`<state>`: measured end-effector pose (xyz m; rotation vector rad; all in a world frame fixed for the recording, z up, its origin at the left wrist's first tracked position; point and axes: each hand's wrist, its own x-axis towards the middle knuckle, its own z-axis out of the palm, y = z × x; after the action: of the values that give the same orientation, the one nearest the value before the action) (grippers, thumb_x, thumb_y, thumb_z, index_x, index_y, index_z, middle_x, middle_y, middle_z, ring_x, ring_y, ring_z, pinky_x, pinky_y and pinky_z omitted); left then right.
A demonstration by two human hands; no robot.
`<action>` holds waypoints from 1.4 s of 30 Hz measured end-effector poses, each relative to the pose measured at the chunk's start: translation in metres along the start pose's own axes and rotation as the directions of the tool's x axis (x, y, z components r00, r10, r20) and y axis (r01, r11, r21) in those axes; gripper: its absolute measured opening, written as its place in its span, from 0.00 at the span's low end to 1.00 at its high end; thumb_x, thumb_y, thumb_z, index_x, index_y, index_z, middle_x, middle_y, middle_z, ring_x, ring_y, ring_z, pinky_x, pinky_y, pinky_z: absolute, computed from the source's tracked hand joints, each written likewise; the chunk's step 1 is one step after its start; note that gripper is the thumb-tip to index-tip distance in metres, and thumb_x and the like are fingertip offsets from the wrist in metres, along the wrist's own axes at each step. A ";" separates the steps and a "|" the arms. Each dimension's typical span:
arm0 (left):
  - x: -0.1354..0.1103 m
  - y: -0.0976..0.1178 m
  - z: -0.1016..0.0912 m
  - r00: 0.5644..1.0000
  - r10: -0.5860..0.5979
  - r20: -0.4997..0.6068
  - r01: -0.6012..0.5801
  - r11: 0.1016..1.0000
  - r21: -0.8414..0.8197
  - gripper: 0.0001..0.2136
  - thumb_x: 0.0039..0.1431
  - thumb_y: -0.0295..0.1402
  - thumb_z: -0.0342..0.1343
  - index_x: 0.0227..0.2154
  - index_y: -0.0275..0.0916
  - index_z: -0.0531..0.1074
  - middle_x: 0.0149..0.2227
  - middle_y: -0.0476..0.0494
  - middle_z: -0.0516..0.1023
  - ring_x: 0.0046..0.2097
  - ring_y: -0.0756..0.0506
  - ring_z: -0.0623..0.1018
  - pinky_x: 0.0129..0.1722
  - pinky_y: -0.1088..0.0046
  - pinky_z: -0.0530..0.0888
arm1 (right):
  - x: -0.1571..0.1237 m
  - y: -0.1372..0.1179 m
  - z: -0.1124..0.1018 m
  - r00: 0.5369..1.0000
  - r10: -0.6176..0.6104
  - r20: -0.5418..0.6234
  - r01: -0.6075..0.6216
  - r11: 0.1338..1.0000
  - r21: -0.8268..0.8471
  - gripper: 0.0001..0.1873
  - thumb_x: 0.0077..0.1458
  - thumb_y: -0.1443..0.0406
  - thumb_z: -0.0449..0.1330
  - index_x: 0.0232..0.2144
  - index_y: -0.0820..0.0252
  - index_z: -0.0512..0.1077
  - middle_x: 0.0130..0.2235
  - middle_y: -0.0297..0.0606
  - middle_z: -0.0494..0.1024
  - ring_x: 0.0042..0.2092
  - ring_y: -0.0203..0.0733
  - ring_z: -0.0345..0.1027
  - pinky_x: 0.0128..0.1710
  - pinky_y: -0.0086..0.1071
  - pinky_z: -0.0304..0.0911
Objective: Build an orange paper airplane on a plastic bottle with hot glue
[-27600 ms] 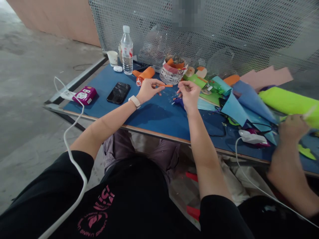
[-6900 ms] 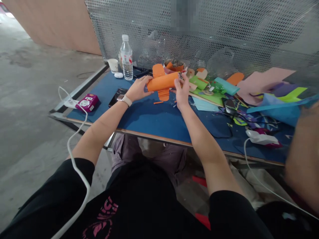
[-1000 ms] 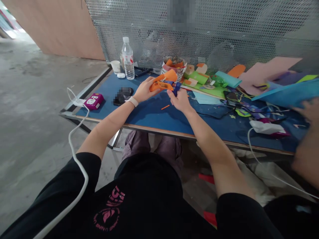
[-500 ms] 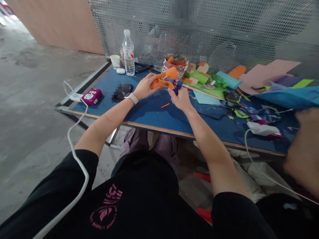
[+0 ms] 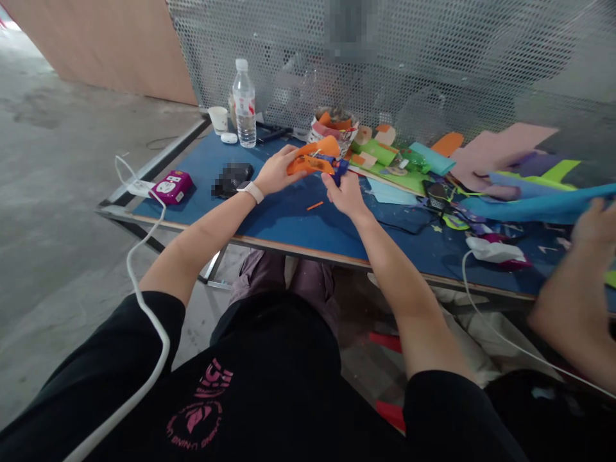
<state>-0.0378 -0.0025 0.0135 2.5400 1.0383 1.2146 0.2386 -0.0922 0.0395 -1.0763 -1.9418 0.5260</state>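
Bent orange paper (image 5: 315,154), folded into a curved shape, is held up over the blue table by my left hand (image 5: 276,172), whose fingers are closed on its left end. My right hand (image 5: 345,191) grips a small dark-blue tool (image 5: 339,168) that looks like a hot glue gun. Its front end reaches left to the orange paper; whether they touch I cannot tell. A black cord (image 5: 404,230) lies on the table right of my right hand. Below the paper, a thin orange strip (image 5: 315,206) rests on the blue table (image 5: 289,221).
Left are a purple power socket (image 5: 172,188) with a white cable, a dark pouch (image 5: 233,179), a water bottle (image 5: 245,106) and a paper cup (image 5: 219,120). A scrap-filled container (image 5: 332,128) and coloured paper (image 5: 500,154) lie right. A co-worker's arm (image 5: 575,289) reaches in.
The co-worker's arm has moved onto the table at the right, its hand now at the large blue sheet. My hands keep nearly the same pose; the view has shifted slightly.
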 end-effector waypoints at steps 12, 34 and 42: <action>-0.001 0.004 -0.004 1.000 0.020 0.000 -0.020 0.999 0.025 0.36 0.75 0.55 0.64 0.79 0.42 0.77 0.69 0.27 0.84 0.64 0.26 0.87 0.70 0.43 0.83 | 0.000 -0.002 0.001 0.995 -0.033 -0.091 0.031 0.999 -0.030 0.49 0.65 0.14 0.52 0.23 0.46 0.67 0.20 0.39 0.73 0.25 0.50 0.74 0.37 0.52 0.83; -0.001 0.003 -0.001 1.000 0.003 -0.024 -0.004 1.000 -0.030 0.36 0.72 0.46 0.66 0.80 0.47 0.74 0.73 0.28 0.79 0.70 0.26 0.84 0.75 0.41 0.81 | 0.000 0.003 -0.003 0.993 0.003 -0.119 -0.007 0.999 -0.032 0.48 0.65 0.14 0.51 0.25 0.45 0.66 0.17 0.34 0.67 0.20 0.47 0.68 0.29 0.47 0.75; -0.002 0.000 -0.002 1.000 0.017 -0.021 -0.018 0.999 -0.028 0.37 0.70 0.41 0.66 0.81 0.46 0.73 0.74 0.29 0.79 0.72 0.26 0.82 0.77 0.41 0.79 | 0.000 0.004 -0.004 0.990 0.010 -0.143 -0.013 1.000 -0.018 0.48 0.64 0.14 0.52 0.24 0.45 0.64 0.17 0.34 0.66 0.20 0.46 0.68 0.30 0.48 0.77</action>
<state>-0.0396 -0.0042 0.0137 2.5256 0.9977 1.2538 0.2435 -0.0900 0.0393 -1.1078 -1.8197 0.4254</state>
